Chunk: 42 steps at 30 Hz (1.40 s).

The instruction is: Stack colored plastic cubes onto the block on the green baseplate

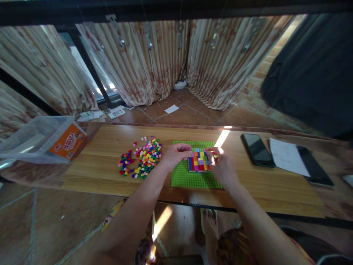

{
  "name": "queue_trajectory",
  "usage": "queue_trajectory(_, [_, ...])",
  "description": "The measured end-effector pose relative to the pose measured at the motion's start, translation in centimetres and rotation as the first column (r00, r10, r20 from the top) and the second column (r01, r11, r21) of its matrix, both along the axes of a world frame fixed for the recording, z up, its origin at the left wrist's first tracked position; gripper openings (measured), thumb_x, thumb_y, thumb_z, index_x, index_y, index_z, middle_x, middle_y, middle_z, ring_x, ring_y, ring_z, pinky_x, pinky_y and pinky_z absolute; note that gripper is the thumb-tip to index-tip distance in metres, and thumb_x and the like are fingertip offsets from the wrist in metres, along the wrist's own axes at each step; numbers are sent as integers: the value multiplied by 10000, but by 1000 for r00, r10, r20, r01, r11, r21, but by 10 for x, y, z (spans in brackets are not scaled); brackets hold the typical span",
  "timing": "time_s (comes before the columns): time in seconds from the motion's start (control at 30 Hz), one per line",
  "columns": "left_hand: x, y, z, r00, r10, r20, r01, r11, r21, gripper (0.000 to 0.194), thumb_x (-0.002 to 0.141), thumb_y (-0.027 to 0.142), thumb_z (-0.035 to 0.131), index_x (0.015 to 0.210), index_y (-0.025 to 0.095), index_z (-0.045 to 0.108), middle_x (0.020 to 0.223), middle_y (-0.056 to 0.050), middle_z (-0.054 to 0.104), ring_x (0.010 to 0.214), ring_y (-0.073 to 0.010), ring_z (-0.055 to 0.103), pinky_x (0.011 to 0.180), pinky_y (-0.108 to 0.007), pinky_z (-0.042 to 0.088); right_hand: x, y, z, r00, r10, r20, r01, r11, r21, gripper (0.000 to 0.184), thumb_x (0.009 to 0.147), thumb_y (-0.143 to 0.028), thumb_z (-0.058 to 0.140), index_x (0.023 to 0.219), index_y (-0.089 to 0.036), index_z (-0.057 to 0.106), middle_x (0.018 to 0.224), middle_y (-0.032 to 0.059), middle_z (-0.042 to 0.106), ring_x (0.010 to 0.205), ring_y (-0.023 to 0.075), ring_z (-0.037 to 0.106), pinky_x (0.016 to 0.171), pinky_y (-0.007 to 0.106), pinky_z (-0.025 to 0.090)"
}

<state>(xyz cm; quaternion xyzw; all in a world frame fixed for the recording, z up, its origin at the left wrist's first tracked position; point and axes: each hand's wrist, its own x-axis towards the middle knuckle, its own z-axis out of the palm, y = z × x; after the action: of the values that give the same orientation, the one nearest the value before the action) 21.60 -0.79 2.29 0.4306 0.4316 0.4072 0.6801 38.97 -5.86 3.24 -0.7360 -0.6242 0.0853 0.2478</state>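
Note:
A block built of colourful toy bricks [199,162] sits on a green studded baseplate [180,178] in the middle of the wooden table. Its top shows red, yellow, blue, orange and lilac bricks. At the block's far left corner, my left hand [176,155] has thumb and fingers brought together; what lies between the tips is too small to tell. My right hand [224,167] is curled at the block's right side, its fingers closed and covering that edge. A bit of red shows by the right fingers. Left of the baseplate lies a loose pile of small bricks [149,158].
A clear plastic bin [35,136] with an orange label stands at the left. On the right lie a black phone [257,149], a white paper [288,156] and a dark flat device [317,169]. Patterned curtains [162,62] hang beyond the wooden table [104,154].

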Motion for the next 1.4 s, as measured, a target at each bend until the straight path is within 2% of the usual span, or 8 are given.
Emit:
queue_trajectory(0.17, [0,0,5,1000,-9,9,9,1000,-22,207,654,204,751,819,106,673,638,20,584,535,-46,485,569,-207,398,0,0,1,1000,-4,-17,3,1000,-14,316,918,-352,408,1045,-175,636,824,93,705,664,198,631,617,293,415])
queue_trajectory(0.37, [5,1,2,999,38,11,-37,998,-53,229,702,335,728,727,117,661,627,20,563,536,-48,483,546,-195,393,0,-1,2,1000,6,-21,-6,1000,-24,321,918,-350,405,1065,-169,626,755,73,683,628,179,606,610,283,403])
queue_trajectory(0.6, [7,1,-4,996,79,-40,-79,997,-4,164,671,269,739,734,125,689,596,30,576,515,-56,474,545,-209,402,-3,-1,2,999,-13,-31,13,1000,-5,315,910,-356,410,1031,-169,634,796,88,699,659,189,617,624,292,415])
queue_trajectory(0.73, [8,0,-2,991,110,-81,-108,994,34,110,692,234,710,726,131,695,579,28,586,506,-66,488,545,-215,420,-4,-1,-1,999,-4,-41,5,1000,19,324,916,-363,396,1029,-176,635,836,98,702,684,195,624,647,299,429])
queue_trajectory(0.93, [10,-1,-5,983,123,-137,-110,989,95,95,742,222,663,736,133,697,551,31,582,474,-69,487,523,-210,414,-3,-1,-3,999,-6,-40,6,1000,6,345,916,-371,380,1046,-172,629,783,89,677,639,190,593,609,296,402])
queue_trajectory(1.2, [6,-1,-4,997,57,-46,-57,998,-8,157,806,252,601,723,128,652,546,41,541,470,-54,468,513,-193,381,-1,-1,-3,997,13,-70,-13,1000,-1,361,913,-401,370,1044,-180,624,714,69,647,594,185,572,595,297,400])
queue_trajectory(1.4, [1,0,-6,998,-7,-69,9,1000,19,133,712,173,674,835,123,683,586,31,584,495,-55,483,535,-197,384,-1,0,-5,994,11,-106,-9,1000,19,370,898,-415,386,1040,-177,632,721,64,647,585,170,558,594,293,404])
